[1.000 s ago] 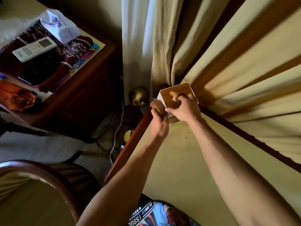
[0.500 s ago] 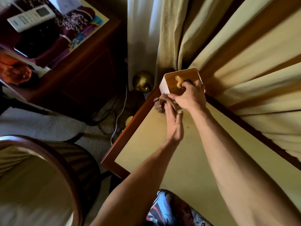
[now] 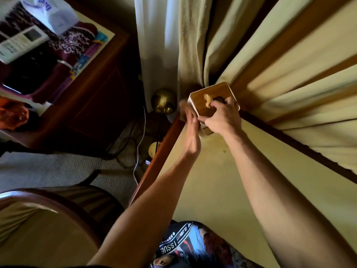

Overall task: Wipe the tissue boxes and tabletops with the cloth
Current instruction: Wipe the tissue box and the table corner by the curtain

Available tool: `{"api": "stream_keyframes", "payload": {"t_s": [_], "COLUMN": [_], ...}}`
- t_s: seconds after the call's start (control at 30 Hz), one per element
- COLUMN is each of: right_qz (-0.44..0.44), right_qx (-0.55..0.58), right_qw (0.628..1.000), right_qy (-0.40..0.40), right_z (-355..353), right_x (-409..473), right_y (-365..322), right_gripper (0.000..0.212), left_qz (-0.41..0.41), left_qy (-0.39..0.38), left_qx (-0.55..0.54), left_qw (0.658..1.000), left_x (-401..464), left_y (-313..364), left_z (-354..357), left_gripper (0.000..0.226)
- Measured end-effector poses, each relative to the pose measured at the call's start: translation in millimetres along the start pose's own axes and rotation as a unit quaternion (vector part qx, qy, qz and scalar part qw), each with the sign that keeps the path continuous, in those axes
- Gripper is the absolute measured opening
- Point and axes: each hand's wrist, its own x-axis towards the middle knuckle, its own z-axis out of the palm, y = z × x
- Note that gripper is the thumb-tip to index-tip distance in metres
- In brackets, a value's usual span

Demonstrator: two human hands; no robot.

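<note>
The left hand (image 3: 190, 130) has slid the cloth (image 3: 183, 111) up the tissue box (image 3: 209, 101) side, fingers straight — right hand (image 3: 222, 118) clamps the box just beside it, at the tabletop (image 3: 212, 180) corner — wiping continues

Dim room, warm yellow cast over everything. Light falls from my upper right onto the pale cream pleated curtains (image 3: 289, 60) and the matte yellow tabletop (image 3: 222, 190). Dark wooden side cabinet (image 3: 92, 105) and floor beneath sit in deep shadow, detail lost. Small glint on the round brass ball (image 3: 163, 100). My left hand (image 3: 190, 130) is smeared with motion blur at the fingertips. Wide-angle bending stretches my forearms and curtain folds toward the edges.
</note>
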Motion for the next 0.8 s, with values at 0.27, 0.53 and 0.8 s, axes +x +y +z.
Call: {"api": "stream_keyframes", "payload": {"t_s": [0.27,0.53,0.8], "right_qz": [0.016,-0.028,0.015], "right_qx": [-0.004,0.03,0.029], "right_qw": [0.999,0.999,0.999], "right_qy": [-0.049,-0.021,-0.029], "right_z": [-6.7,-6.3,-0.6], "right_x": [4.8,-0.2,7.5], "right_y": [-6.8,-2.5,-1.2], "right_gripper": [0.064,0.065,0.073], "left_qz": [-0.005,-0.195,-0.299], "left_qy": [-0.005,-0.234,-0.326], "left_qx": [0.005,0.19,0.15], "left_qw": [1.0,0.934,0.884], "left_x": [17.3,133.8,220.9], "left_y": [28.5,101.1,70.7], "left_z": [-24.4,-51.1,2.4], "left_gripper": [0.053,0.063,0.086]}}
